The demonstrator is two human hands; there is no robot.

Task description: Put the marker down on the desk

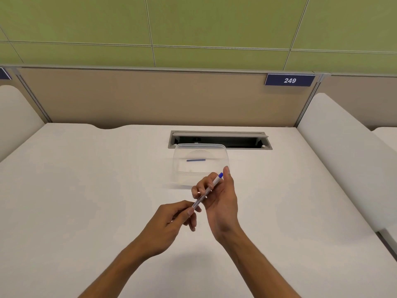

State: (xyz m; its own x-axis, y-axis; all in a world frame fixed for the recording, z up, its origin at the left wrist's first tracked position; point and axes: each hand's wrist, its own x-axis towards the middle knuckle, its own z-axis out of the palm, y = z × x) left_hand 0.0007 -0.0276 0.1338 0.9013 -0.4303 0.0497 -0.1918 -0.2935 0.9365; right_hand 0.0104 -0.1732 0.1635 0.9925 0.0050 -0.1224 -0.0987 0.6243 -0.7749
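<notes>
I see the white desk (86, 190) spreading under both hands, and just beyond the right hand's fingertips a clear plastic container (200, 164) with 1 short blue piece (196, 160) lying inside. My right hand (219, 198) curls around the upper barrel of a white pen (207, 191), blue end up; my left hand (171, 220) pinches its lower end. I judge a straight pull along the barrel, right grip firm, best keeps the pen from bending.
</notes>
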